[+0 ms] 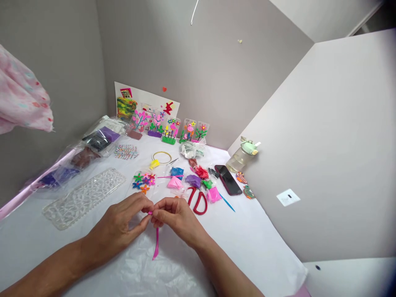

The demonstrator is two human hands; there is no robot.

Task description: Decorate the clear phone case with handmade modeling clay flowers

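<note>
Near the front of the white-covered surface (247, 247), I observe two hands meeting at their tips, the left hand (120, 218) reaching from lower left and the right hand (176, 214) from lower right. A narrow pink strip (156, 243) extends from beneath the right hand. Its long axis runs toward the wearer, leaning slightly left; its upper end is hidden by the right hand, while its free lower end broadens and points toward the near side. A small pink piece (150, 213) shows between the two hands; I cannot tell whether it joins the strip.

Left fingers (140, 201): thumb and forefinger are clamped on the piece, with a narrow gap behind their tips. Right fingers (163, 215): thumb and forefinger are pinched together at the same piece, close against the left fingertips; the others curl beneath, partly hidden.

Just beyond the left hand I note a clear panel bearing coloured flowers (144, 181). Beyond the right hand are red-handled scissors (199, 213), a pink packet (213, 194), a slender blue tool (227, 202) and, farther off, a dark phone (229, 180).
</note>
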